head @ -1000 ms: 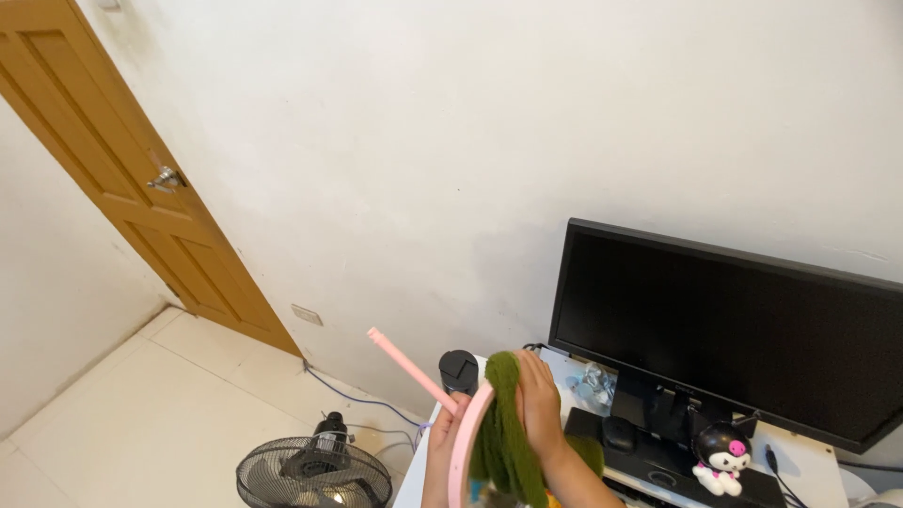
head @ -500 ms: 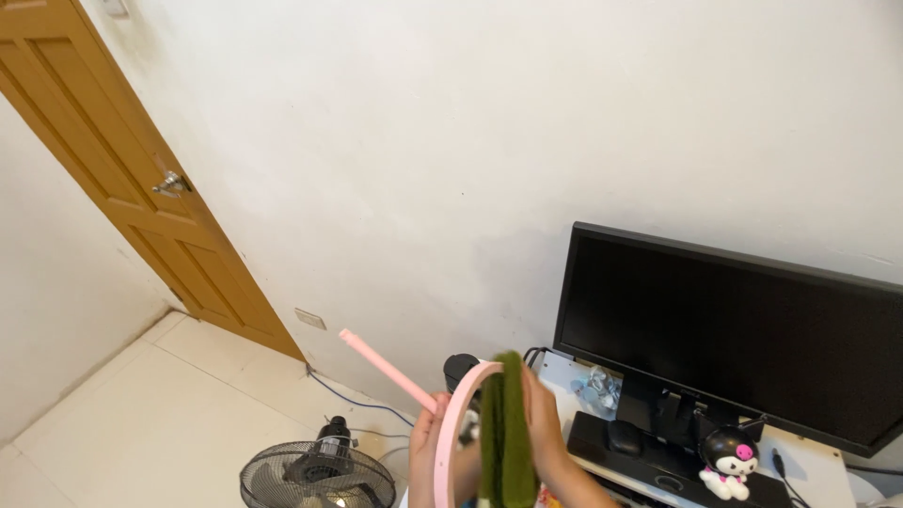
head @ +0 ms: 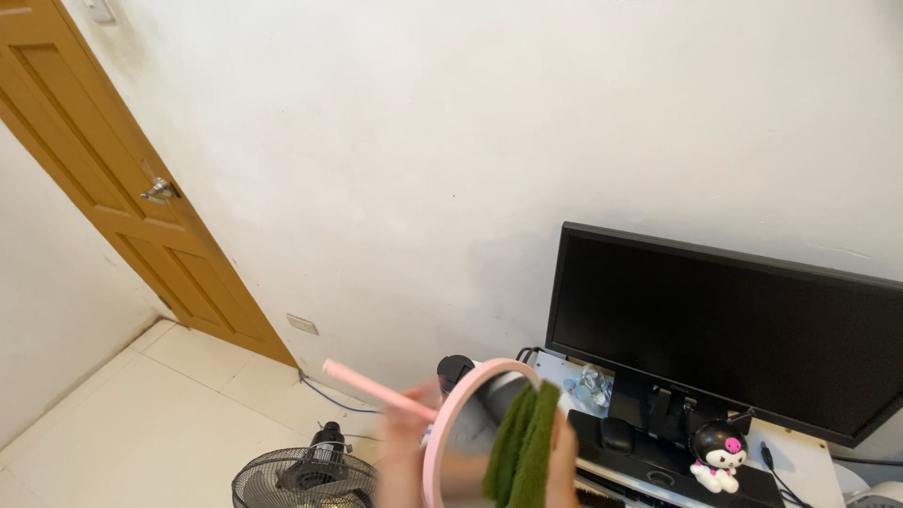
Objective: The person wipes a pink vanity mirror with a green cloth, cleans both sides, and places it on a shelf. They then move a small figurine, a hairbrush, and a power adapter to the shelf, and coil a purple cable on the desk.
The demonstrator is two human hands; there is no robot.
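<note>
At the bottom centre I hold a round pink-rimmed hand mirror (head: 467,400) whose pink handle (head: 372,388) sticks out to the left. My left hand (head: 404,447), blurred by motion, grips the mirror where the handle meets the rim. My right hand (head: 562,466) presses a folded green cloth (head: 523,449) against the mirror's face. Both hands are cut off by the lower edge of the view.
A black monitor (head: 724,329) stands on a white desk (head: 809,466) at the right, with a small black-and-pink toy figure (head: 719,454) and a black cylinder (head: 455,370). A black floor fan (head: 303,478) sits below left. A wooden door (head: 122,188) is at left.
The mirror has turned so more of its round face shows. The green cloth slid down and to the right across it, and the handle swung lower left. Both hands are now blurred.
</note>
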